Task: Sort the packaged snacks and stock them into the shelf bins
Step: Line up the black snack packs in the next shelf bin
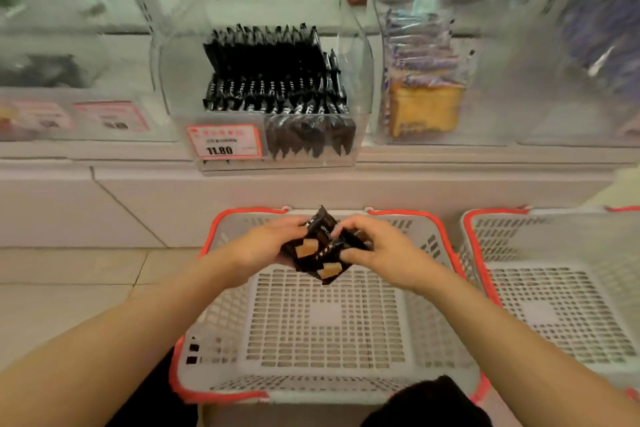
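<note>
Both hands hold a small bunch of black snack packets [320,251] with tan squares printed on them, above a white basket with a red rim [325,322]. My left hand [266,243] grips the bunch from the left. My right hand [377,253] pinches it from the right with thumb and fingers. Straight ahead on the shelf, a clear bin [360,87] holds rows of matching black packets [273,80] standing upright. A red and white price tag reading 11.80 [225,144] hangs on the bin's front.
A second white red-rimmed basket [561,308] sits on the floor to the right. A clear bin of blue and yellow packets [422,87] stands right of the black-packet bin. Blurred bins line the shelf to the left. My dark-clothed knee [426,402] shows at the bottom.
</note>
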Action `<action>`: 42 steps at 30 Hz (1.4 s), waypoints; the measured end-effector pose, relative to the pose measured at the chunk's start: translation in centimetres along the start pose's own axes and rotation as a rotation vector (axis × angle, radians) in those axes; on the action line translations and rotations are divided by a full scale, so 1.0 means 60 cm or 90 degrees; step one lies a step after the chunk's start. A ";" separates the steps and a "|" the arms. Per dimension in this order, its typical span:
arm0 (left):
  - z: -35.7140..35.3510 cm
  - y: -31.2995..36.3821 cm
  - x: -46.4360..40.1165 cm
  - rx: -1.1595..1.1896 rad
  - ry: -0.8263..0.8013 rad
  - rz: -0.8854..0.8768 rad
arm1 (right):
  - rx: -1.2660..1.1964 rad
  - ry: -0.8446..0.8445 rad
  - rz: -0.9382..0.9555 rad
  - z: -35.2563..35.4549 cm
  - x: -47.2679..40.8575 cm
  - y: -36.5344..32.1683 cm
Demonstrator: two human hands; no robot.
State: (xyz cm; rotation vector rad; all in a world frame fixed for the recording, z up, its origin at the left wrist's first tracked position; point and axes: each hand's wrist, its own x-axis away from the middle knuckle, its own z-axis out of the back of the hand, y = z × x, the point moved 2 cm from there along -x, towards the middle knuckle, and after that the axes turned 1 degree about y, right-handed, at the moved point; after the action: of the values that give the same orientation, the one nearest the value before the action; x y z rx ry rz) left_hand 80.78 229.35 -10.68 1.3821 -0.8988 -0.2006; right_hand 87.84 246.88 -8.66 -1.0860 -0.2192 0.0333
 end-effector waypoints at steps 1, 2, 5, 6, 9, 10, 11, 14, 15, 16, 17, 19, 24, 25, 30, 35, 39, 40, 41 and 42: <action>-0.014 0.011 0.016 0.043 -0.039 -0.016 | 0.002 0.023 0.021 0.002 0.006 -0.020; -0.028 0.022 0.031 0.083 -0.069 -0.033 | -0.001 0.049 0.031 0.005 0.010 -0.037; -0.052 0.056 0.064 0.053 -0.061 -0.107 | -0.022 0.145 0.039 0.018 0.020 -0.078; -0.054 0.064 0.071 0.008 -0.026 -0.139 | -0.039 0.172 0.044 0.021 0.023 -0.090; -0.060 0.079 0.090 -0.135 0.027 -0.244 | -0.111 0.214 0.046 0.026 0.035 -0.118; -0.062 0.085 0.095 -0.174 0.051 -0.267 | -0.133 0.227 0.043 0.026 0.038 -0.125; -0.063 0.093 0.100 -0.206 0.082 -0.288 | -0.147 0.248 0.043 0.025 0.042 -0.132; -0.061 0.127 0.111 -0.179 0.132 -0.340 | -0.198 0.382 0.044 0.024 0.047 -0.155; -0.059 0.138 0.111 -0.123 0.128 -0.352 | -0.246 0.430 0.042 0.023 0.046 -0.163; -0.059 0.150 0.109 -0.065 0.123 -0.368 | -0.309 0.463 0.040 0.023 0.044 -0.171; -0.060 0.162 0.107 -0.026 0.129 -0.384 | -0.381 0.475 0.035 0.022 0.040 -0.180; -0.057 0.188 0.098 0.016 0.164 -0.405 | -0.505 0.457 0.030 0.019 0.021 -0.200; -0.033 0.251 0.070 0.114 0.221 -0.408 | -0.430 0.349 0.081 0.028 -0.032 -0.248; -0.027 0.260 0.062 0.111 0.228 -0.405 | -0.403 0.354 0.104 0.035 -0.042 -0.255; 0.006 0.306 0.011 0.047 0.208 -0.351 | -0.161 0.486 0.116 0.090 -0.104 -0.274; 0.071 0.341 -0.071 -0.290 0.309 -0.265 | 0.167 0.544 0.000 0.171 -0.164 -0.285; 0.109 0.373 -0.145 -0.598 0.386 -0.341 | 0.258 0.550 -0.048 0.193 -0.207 -0.292; 0.115 0.382 -0.163 -0.673 0.384 -0.349 | 0.293 0.540 -0.057 0.193 -0.217 -0.293; 0.120 0.389 -0.180 -0.736 0.380 -0.345 | 0.329 0.535 -0.067 0.195 -0.226 -0.294; 0.123 0.394 -0.196 -0.803 0.375 -0.334 | 0.364 0.535 -0.075 0.197 -0.233 -0.294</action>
State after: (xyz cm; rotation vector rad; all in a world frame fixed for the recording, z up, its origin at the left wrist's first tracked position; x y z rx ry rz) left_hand 59.37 236.38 5.01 0.3769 0.1729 -0.5951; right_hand 70.45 247.08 9.93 -0.4460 0.4643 -0.4372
